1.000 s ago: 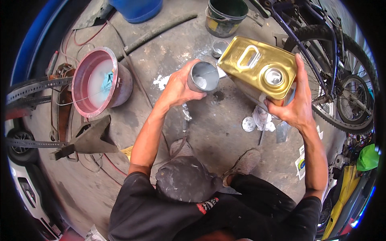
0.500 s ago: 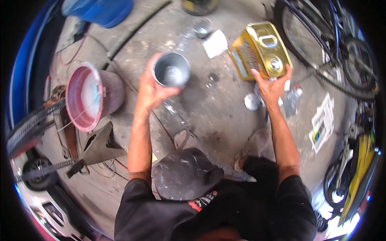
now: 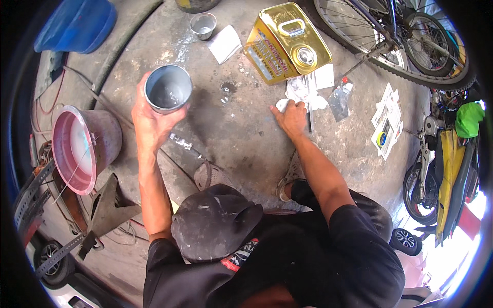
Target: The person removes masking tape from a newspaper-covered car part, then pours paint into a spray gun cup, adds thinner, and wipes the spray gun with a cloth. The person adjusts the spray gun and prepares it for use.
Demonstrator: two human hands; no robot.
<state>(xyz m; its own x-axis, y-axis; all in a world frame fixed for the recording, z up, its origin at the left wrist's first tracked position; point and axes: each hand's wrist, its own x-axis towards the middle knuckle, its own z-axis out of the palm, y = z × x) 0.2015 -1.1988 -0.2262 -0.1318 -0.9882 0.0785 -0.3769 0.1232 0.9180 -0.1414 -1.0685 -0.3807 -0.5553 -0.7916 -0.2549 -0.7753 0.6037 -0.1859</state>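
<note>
My left hand (image 3: 149, 115) is wrapped around a grey cup (image 3: 169, 88), holding it tilted so its grey-coated inside shows. Below the gold rectangular tin (image 3: 292, 41), my right hand (image 3: 292, 119) reaches down to the floor, with thumb and fingers around a small round whitish lid (image 3: 282, 104). The tin stands upright, its round spout and folded handle on top. Crumpled white paper (image 3: 299, 91) and a thin dark stick (image 3: 310, 119) lie beside my right hand. A second, smaller grey cup (image 3: 203, 26) stands farther off, next to a folded white sheet (image 3: 225, 44).
A pink bucket (image 3: 109, 134) of pale liquid stands at left, near metal brackets (image 3: 105, 218) and a hose (image 3: 123, 51). A blue tub (image 3: 77, 25) is far left. At right are a bicycle (image 3: 380, 46), a clear bottle with a red cap (image 3: 340, 100), newspaper with a tape roll (image 3: 386, 123) and a motorbike (image 3: 436, 174).
My right hand has left the gold tin and come down to the round lid beside it. The left hand still holds the grey cup. The whole view has shifted.
</note>
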